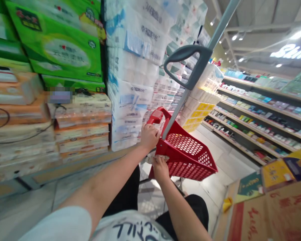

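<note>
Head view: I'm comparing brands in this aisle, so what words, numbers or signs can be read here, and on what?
"幸福阳光" on the toilet paper pack
Green pack: label too blurred to read
Lit sign: too blurred to read
Carton: red characters too warped to read

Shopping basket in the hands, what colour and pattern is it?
The shopping basket is red, with a mesh of small holes; the head view shows it best.
</note>
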Demonstrator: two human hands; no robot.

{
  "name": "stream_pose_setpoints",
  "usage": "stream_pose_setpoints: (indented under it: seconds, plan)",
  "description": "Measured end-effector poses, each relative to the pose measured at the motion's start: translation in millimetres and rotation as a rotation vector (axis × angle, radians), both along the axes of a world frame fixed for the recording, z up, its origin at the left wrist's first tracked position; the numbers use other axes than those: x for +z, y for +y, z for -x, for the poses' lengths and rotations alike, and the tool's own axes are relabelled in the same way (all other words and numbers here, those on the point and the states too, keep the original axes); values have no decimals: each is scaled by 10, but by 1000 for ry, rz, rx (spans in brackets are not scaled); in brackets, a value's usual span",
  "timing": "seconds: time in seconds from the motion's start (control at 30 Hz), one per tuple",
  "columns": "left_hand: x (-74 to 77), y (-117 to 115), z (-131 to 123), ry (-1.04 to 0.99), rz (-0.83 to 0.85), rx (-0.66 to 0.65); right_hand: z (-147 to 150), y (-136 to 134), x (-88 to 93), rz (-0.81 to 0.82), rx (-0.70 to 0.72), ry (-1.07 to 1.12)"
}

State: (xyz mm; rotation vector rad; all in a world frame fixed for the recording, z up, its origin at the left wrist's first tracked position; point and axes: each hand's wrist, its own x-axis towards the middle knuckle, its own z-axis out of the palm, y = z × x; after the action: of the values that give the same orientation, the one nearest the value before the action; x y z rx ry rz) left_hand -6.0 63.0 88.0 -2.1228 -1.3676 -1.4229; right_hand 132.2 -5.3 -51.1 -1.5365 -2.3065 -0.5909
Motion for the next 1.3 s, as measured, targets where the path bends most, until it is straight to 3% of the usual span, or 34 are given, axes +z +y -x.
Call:
stream_pose_setpoints:
  seconds: [0.13,0.33,0.53,0.67,0.73,0.83,0.93,1.0,1.1,1.3]
  plan:
    - [-12,-60,6,-1,1,-17,-7,0,0,-54,-10,26]
    - [0,-113,61,37,28,-32,-73,-134,-248,104,-6,-31]
    - [24,-102,38,29,75,-34,32,-26,45,-25,-8,76]
    - [-23,-162,134,84,70,-111,-7,-105,4,96,-8,17]
    - [-217,-265,256,129,54,-161,-36,-177,-61,187,-34,12]
    - [-795,-475,481,191,156,-114,-84,-247,-67,239,-87,50]
    - [-1474,-633,669,280,553,-13,-136,-262,26,231,-107,77]
    - [-1792,-675,735,392,812,-53,-160,-257,77,235,-118,83]
    - [-1970,-674,742,452,825,-46,-166,-254,70,251,-141,95]
    - [-1937,-662,651,377,789,-68,-160,-290,-40,247,-119,112]
